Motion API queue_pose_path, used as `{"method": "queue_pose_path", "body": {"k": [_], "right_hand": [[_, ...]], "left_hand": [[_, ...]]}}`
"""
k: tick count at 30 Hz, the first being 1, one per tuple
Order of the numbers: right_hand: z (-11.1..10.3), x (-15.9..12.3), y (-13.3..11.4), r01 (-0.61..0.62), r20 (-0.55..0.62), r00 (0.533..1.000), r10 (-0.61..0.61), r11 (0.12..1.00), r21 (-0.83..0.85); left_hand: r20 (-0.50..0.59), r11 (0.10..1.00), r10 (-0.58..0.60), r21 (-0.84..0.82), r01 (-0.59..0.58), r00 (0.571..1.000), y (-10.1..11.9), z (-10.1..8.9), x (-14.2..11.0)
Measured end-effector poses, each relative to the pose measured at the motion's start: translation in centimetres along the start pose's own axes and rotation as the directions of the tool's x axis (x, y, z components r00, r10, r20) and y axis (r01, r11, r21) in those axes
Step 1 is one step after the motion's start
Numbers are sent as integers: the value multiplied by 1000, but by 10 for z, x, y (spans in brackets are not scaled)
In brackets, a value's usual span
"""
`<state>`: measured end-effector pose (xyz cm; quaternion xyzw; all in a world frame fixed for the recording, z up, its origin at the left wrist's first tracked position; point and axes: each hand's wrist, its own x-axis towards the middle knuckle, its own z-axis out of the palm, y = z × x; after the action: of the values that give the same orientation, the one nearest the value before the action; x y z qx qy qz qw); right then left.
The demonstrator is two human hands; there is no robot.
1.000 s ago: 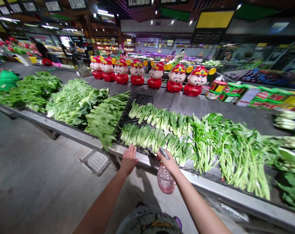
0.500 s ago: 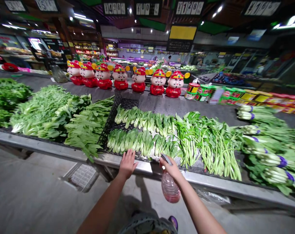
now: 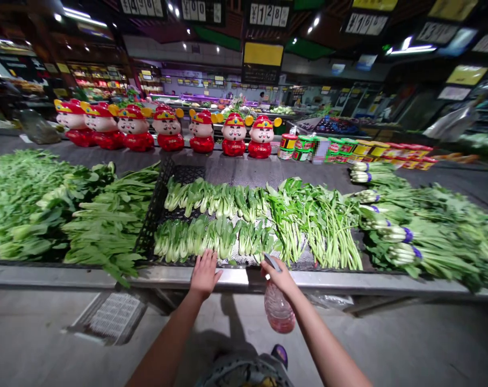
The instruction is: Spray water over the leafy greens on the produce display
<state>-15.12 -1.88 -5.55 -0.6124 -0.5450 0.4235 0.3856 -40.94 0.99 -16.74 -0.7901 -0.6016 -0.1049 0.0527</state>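
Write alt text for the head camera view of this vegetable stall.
A person's right hand holds a spray bottle at the stall's steel edge, the left hand resting there, before rows of bok choy; red figurines stand behind.

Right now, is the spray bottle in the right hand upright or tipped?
Nearly upright: the spray bottle hangs below the right hand, with its grey nozzle on top, leaning only slightly.

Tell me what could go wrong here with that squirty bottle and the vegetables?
The spray bottle hangs below the right hand, gripped only near its top, so it might slip and drop to the floor. The left hand is right by the bok choy at the steel table edge, so it could possibly knock some stalks off.
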Motion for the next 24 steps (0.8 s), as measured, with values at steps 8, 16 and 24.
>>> {"method": "queue_pose_path", "body": {"k": [8, 16, 24], "right_hand": [[-17, 1, 10, -21, -73, 997, 20, 1000, -6], [-31, 27, -25, 82, -137, 987, -79, 996, 19], [-34, 51, -29, 64, -149, 987, -53, 996, 66]], "left_hand": [[-16, 997, 74, -4, -75, 997, 22, 4, 9], [-42, 989, 146, -5, -146, 988, 36, 2, 16], [-32, 985, 173, 17, -172, 984, 40, 2, 19]]}}
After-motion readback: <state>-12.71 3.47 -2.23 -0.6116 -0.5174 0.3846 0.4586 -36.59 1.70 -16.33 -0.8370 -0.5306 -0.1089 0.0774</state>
